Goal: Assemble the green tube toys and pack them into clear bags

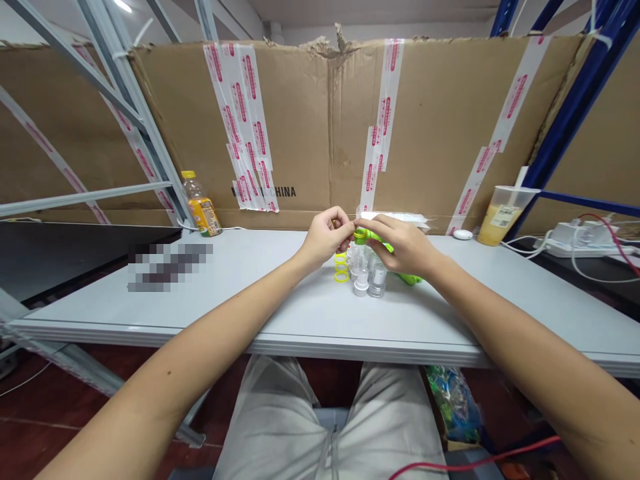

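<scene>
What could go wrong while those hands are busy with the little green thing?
The small green piece in the right hand might slip out and drop. The clear containers stand close to the hands, so a bump could tip one over. The yellow rings are near the left hand, so a brush might scatter them.
</scene>
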The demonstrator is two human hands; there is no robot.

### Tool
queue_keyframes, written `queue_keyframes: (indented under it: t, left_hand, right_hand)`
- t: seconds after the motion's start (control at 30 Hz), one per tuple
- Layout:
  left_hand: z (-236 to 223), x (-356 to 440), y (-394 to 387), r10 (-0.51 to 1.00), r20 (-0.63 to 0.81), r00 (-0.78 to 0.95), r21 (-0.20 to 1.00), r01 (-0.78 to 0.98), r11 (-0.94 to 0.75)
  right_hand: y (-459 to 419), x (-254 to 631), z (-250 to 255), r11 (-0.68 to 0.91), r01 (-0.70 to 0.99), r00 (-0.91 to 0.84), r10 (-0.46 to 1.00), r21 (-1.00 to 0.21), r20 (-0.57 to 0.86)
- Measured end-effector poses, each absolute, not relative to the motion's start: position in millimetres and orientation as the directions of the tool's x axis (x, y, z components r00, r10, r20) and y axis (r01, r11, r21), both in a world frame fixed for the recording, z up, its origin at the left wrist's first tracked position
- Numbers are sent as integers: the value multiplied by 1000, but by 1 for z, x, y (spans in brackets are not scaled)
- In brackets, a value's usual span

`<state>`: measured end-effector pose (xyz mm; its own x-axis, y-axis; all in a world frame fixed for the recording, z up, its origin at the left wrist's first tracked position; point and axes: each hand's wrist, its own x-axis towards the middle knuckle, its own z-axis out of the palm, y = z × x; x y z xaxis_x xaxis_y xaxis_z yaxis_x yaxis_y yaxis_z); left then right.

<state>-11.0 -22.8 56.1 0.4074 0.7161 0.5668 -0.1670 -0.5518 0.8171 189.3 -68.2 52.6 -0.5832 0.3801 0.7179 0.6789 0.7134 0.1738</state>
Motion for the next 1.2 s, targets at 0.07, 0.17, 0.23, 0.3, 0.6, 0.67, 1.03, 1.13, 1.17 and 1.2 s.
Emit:
queue_keyframes:
  t: [0.07,0.17,0.23,0.3,0.6,0.67,1.03,1.13,1.17,1.2]
  left_hand:
    - [56,-11,-22,716,565,412,819,-172,-547]
    - [59,-12,-24,698,564,442,818,-181,-546]
    - [60,-13,-25,669,568,480,807,-164,-568]
    - [61,-15,-27,639,573,513,787,-128,-603]
    - [57,-21,-23,496,597,630,601,58,-797]
    - [56,-21,-20,514,570,641,620,76,-781]
    - [56,-25,-18,510,557,655,576,137,-806]
    - [59,-23,-20,535,552,640,632,97,-769]
    - [60,-22,-20,546,552,631,655,78,-752]
    - [62,-22,-20,557,556,617,672,61,-738]
  right_hand:
    - [-67,189,52,741,658,-562,365,134,742]
    - [-65,191,51,771,634,-517,366,58,774]
    - [-63,193,51,785,619,-492,373,16,786]
    - [-62,195,51,790,613,-466,381,-19,798]
    - [-63,192,50,792,607,-430,391,-60,814]
    - [-64,192,51,792,609,-437,393,-56,809]
    - [-62,195,50,753,656,-518,498,-51,695]
    - [-63,195,50,725,687,-503,528,-54,685]
    - [-63,194,50,714,697,-491,538,-61,686]
    - [-64,193,51,702,709,-476,550,-70,687]
